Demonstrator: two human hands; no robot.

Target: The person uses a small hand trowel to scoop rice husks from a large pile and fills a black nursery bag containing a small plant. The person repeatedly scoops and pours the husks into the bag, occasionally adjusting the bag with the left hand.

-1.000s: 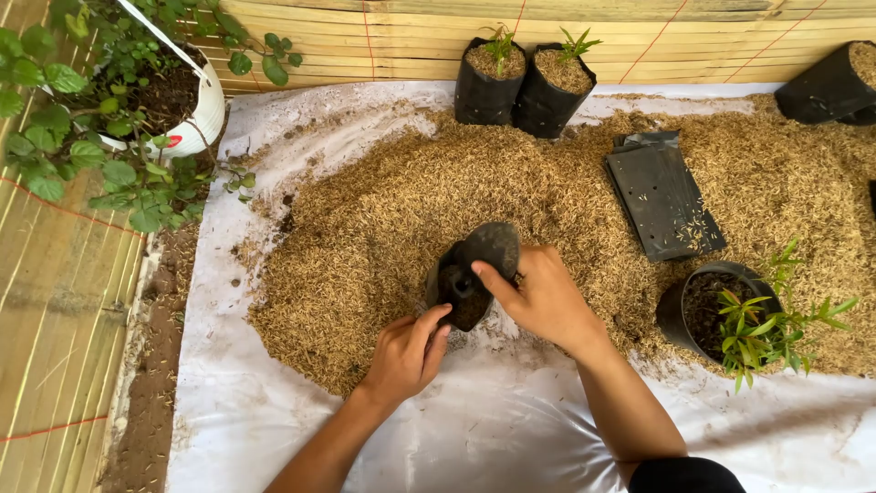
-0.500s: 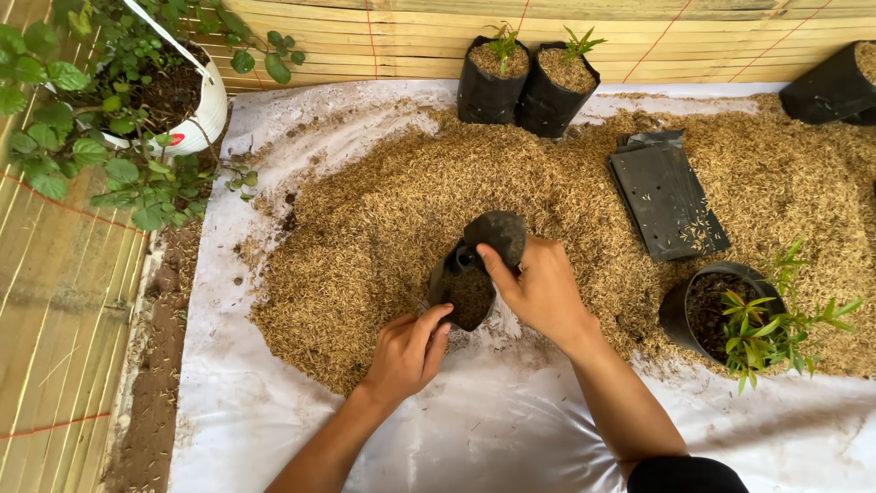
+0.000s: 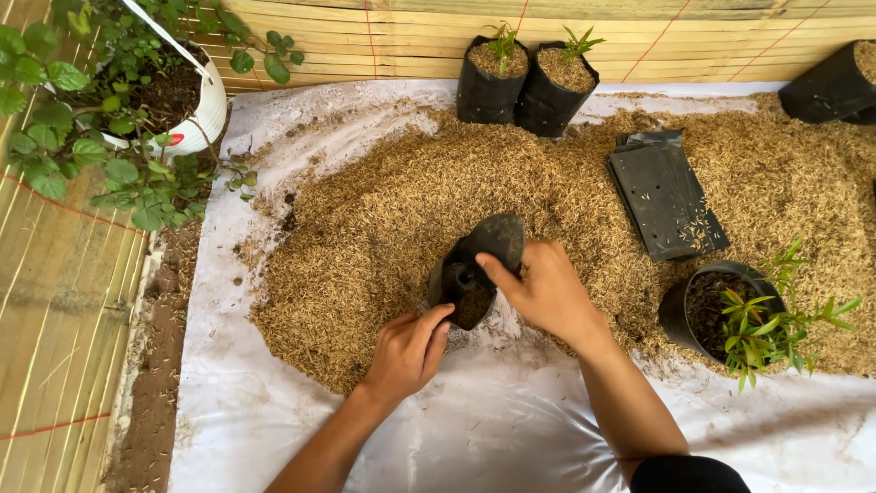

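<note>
A small black plastic grow bag (image 3: pixel 470 265) lies tilted on a wide heap of tan rice husks (image 3: pixel 383 210), its mouth facing me. My right hand (image 3: pixel 546 290) grips the bag's rim, thumb over the edge. My left hand (image 3: pixel 407 349) is cupped at the bag's mouth among the husks, its fingers curled; whether husks are in it is hidden. The heap lies on a white plastic sheet (image 3: pixel 511 429).
A stack of flat black bags (image 3: pixel 664 196) lies on the husks at right. A black pot with a green seedling (image 3: pixel 730 315) stands near my right arm. Two filled bags (image 3: pixel 525 78) stand at the back, another (image 3: pixel 835 82) far right. A white pot of leafy plants (image 3: pixel 137 100) sits at left.
My left hand has moved up toward the bag's mouth. My right hand has shifted slightly on the rim and tipped the bag a little more upright.
</note>
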